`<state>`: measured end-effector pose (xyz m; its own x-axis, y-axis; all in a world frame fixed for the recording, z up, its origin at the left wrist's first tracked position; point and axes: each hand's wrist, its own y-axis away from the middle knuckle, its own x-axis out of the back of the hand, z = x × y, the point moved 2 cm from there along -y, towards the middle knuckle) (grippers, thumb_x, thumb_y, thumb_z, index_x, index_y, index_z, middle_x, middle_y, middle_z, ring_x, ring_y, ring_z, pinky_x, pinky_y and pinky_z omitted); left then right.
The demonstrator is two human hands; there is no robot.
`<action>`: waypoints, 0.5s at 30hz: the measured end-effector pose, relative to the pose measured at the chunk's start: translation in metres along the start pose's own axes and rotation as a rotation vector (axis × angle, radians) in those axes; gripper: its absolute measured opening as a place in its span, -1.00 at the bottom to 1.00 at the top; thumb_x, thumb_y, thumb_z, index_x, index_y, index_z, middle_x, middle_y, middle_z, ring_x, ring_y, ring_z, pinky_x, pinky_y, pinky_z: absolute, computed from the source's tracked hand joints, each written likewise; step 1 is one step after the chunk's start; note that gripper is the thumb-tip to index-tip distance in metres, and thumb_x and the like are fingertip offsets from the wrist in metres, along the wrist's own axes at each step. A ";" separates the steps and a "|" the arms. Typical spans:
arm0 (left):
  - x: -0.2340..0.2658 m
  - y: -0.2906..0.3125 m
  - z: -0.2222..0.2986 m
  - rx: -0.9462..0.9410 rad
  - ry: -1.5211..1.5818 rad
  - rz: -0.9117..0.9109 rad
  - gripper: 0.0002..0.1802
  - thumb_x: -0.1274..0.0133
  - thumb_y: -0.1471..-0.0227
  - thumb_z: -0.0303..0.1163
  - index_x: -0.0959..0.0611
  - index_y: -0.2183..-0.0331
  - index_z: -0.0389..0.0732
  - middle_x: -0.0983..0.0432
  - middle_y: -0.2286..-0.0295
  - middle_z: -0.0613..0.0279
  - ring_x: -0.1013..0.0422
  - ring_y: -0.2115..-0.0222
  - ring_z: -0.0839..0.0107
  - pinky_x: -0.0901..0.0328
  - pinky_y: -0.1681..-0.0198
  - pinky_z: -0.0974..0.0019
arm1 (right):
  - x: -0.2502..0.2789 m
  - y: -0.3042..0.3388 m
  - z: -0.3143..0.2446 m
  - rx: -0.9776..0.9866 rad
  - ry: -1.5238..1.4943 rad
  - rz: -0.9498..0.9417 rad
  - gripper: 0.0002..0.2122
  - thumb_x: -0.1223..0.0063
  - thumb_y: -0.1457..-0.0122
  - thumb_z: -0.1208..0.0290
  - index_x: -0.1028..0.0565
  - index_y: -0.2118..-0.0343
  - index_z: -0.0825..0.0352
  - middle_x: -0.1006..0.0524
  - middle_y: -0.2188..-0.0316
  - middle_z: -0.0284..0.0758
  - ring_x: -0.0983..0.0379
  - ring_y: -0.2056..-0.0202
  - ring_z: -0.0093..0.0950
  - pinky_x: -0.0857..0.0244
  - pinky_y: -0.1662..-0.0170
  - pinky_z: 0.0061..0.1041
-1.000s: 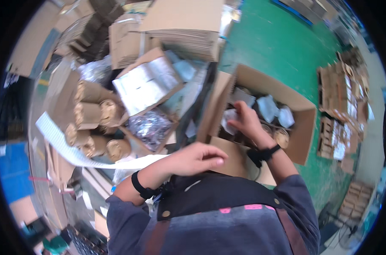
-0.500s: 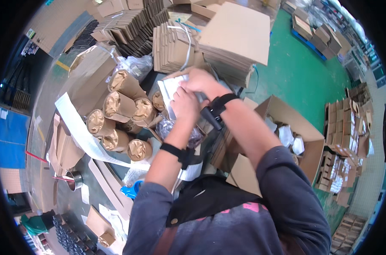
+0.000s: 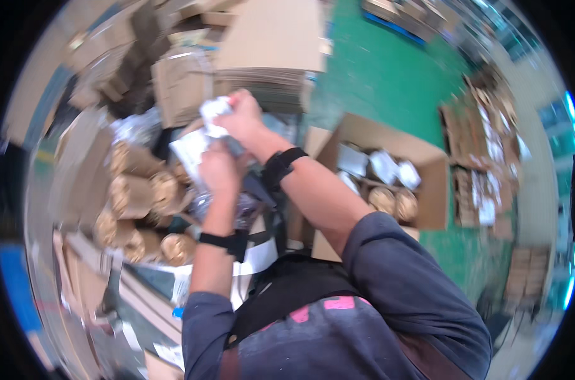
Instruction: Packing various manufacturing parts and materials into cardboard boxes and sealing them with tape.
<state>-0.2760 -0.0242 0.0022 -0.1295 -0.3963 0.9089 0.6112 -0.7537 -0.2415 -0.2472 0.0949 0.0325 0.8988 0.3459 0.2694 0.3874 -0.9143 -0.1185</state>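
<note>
white paper (image 3: 214, 111) is up left of the open carton's (image 3: 430, 196) far left corner. right hand (image 3: 242, 119) has fingers curled round it; left hand (image 3: 221, 168) is too blurred to tell. probably light, floppy, tears easily, so i'd pinch the edges.

The right hand (image 3: 243, 119) is holding white paper (image 3: 214, 109), the blurred left hand (image 3: 220, 170) sitting just beside, near brown cylinders (image 3: 133, 196).

You can read no lettering: the white paper (image 3: 187, 152) left of the open carton (image 3: 433, 190) is blurred, and the pink marks (image 3: 339, 304) on your dark garment (image 3: 344, 345) form no legible word.
</note>
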 end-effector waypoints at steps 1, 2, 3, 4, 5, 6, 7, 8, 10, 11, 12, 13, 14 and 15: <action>0.008 -0.002 0.012 -0.066 -0.150 -0.027 -0.40 -0.31 0.28 0.05 -0.52 0.32 -0.23 -0.53 0.45 0.08 -0.47 0.33 0.10 -0.35 0.31 0.05 | 0.015 -0.003 -0.006 0.051 -0.254 0.098 -0.57 -0.42 0.28 0.50 -0.35 0.38 0.33 -0.43 0.40 -0.39 -0.36 0.39 -0.58 -0.33 0.31 -0.52; 0.009 0.000 -0.009 -0.030 -0.206 0.000 -0.37 -0.28 0.24 0.08 -0.48 0.30 -0.25 -0.55 0.47 0.02 -0.47 0.35 0.06 -0.34 0.29 0.03 | 0.033 0.017 -0.046 0.025 -0.502 -0.005 -0.49 -0.43 0.27 0.43 -0.32 0.27 0.36 -0.41 0.41 -0.32 -0.39 0.36 -0.47 -0.34 0.28 -0.42; 0.016 -0.005 -0.006 -0.033 -0.242 -0.100 -0.36 -0.27 0.22 0.07 -0.45 0.29 -0.25 -0.55 0.46 -0.03 -0.46 0.34 0.02 -0.33 0.28 0.02 | 0.086 0.033 -0.083 0.011 -0.491 -0.090 -0.49 -0.44 0.24 0.45 -0.30 0.27 0.36 -0.39 0.41 -0.37 -0.37 0.38 -0.56 -0.33 0.30 -0.49; 0.015 -0.011 -0.003 -0.075 -0.221 -0.130 -0.39 -0.26 0.20 0.04 -0.44 0.28 -0.23 -0.55 0.49 -0.01 -0.47 0.31 0.03 -0.34 0.25 0.06 | 0.144 0.053 -0.112 0.036 -0.524 -0.113 -0.52 -0.40 0.16 0.48 -0.30 0.22 0.38 -0.46 0.37 -0.32 -0.42 0.37 -0.53 -0.34 0.29 -0.55; 0.018 -0.016 0.004 -0.082 -0.160 -0.154 -0.44 -0.27 0.20 -0.03 -0.43 0.29 -0.23 -0.55 0.45 -0.02 -0.47 0.29 0.02 -0.34 0.23 0.07 | 0.194 0.064 -0.122 0.059 -0.460 -0.091 -0.54 -0.36 0.12 0.51 -0.31 0.20 0.38 -0.49 0.34 -0.29 -0.45 0.34 -0.53 -0.35 0.27 -0.57; 0.021 -0.019 0.011 -0.088 -0.102 -0.173 -0.48 -0.28 0.19 -0.11 -0.42 0.30 -0.23 -0.54 0.41 -0.03 -0.47 0.27 0.02 -0.34 0.22 0.08 | 0.240 0.078 -0.129 0.087 -0.400 -0.072 -0.57 -0.33 0.08 0.54 -0.32 0.17 0.38 -0.52 0.30 -0.26 -0.48 0.32 -0.52 -0.35 0.26 -0.58; 0.016 -0.017 0.007 -0.089 -0.105 -0.186 -0.48 -0.28 0.19 -0.11 -0.42 0.30 -0.23 -0.54 0.41 -0.03 -0.47 0.27 0.02 -0.34 0.22 0.08 | 0.274 0.087 -0.115 0.043 -0.309 -0.153 -0.58 -0.30 0.06 0.55 -0.33 0.15 0.37 -0.53 0.27 -0.23 -0.49 0.28 -0.51 -0.36 0.24 -0.57; 0.015 -0.017 0.009 -0.086 0.013 -0.132 -0.50 -0.30 0.21 -0.20 -0.42 0.30 -0.24 -0.51 0.36 -0.04 -0.47 0.26 0.02 -0.34 0.20 0.10 | 0.308 0.096 -0.098 0.007 -0.212 -0.230 -0.59 -0.28 0.04 0.56 -0.34 0.13 0.36 -0.54 0.24 -0.19 -0.50 0.24 -0.50 -0.36 0.22 -0.55; 0.014 -0.015 0.009 -0.086 0.130 -0.079 -0.52 -0.31 0.22 -0.30 -0.42 0.29 -0.25 -0.49 0.31 -0.05 -0.46 0.26 0.02 -0.33 0.18 0.12 | 0.361 0.115 -0.024 -0.205 0.046 -0.293 -0.57 -0.31 0.07 0.54 -0.36 0.12 0.34 -0.54 0.27 -0.24 -0.49 0.25 -0.52 -0.36 0.22 -0.53; 0.017 -0.014 0.005 -0.134 0.249 0.038 -0.49 -0.32 0.24 -0.35 -0.40 0.27 -0.27 -0.46 0.29 -0.05 -0.45 0.28 0.00 -0.33 0.17 0.12 | 0.373 0.127 0.015 -0.298 0.171 -0.345 -0.56 -0.31 0.08 0.52 -0.36 0.12 0.34 -0.54 0.29 -0.27 -0.48 0.25 -0.51 -0.36 0.22 -0.52; 0.017 -0.013 0.003 -0.186 0.374 0.154 -0.46 -0.33 0.26 -0.41 -0.39 0.24 -0.29 -0.43 0.28 -0.05 -0.44 0.29 -0.01 -0.32 0.16 0.13 | 0.382 0.142 0.053 -0.393 0.301 -0.389 -0.55 -0.32 0.10 0.50 -0.37 0.11 0.35 -0.54 0.31 -0.29 -0.47 0.24 -0.51 -0.35 0.21 -0.51; 0.028 -0.013 0.007 -0.201 0.404 0.217 -0.41 -0.34 0.25 -0.40 -0.37 0.18 -0.29 -0.42 0.33 0.00 -0.42 0.30 0.12 -0.30 0.14 0.20 | 0.382 0.156 0.093 -0.384 0.386 -0.378 -0.53 -0.33 0.11 0.47 -0.37 0.11 0.35 -0.54 0.32 -0.29 -0.48 0.26 -0.45 -0.35 0.21 -0.47; 0.047 -0.009 0.021 -0.104 0.533 0.226 -0.40 -0.36 0.20 -0.38 -0.36 0.18 -0.30 -0.41 0.32 0.03 -0.41 0.28 0.27 -0.30 0.13 0.27 | 0.378 0.168 0.123 -0.378 0.472 -0.374 -0.52 -0.34 0.13 0.43 -0.38 0.11 0.35 -0.54 0.33 -0.28 -0.49 0.28 -0.39 -0.36 0.21 -0.43; 0.064 -0.004 0.024 -0.124 0.615 0.316 -0.41 -0.38 0.19 -0.39 -0.36 0.19 -0.29 -0.41 0.28 0.10 -0.40 0.25 0.34 -0.31 0.15 0.33 | 0.368 0.174 0.136 -0.345 0.630 -0.365 -0.52 -0.34 0.13 0.41 -0.38 0.12 0.35 -0.54 0.31 -0.24 -0.49 0.28 -0.31 -0.35 0.20 -0.39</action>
<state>-0.2679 -0.0341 0.0695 -0.4007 -0.8033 0.4406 0.6037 -0.5932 -0.5326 0.1791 0.0915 -0.0185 0.4033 0.5454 0.7348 0.4566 -0.8158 0.3549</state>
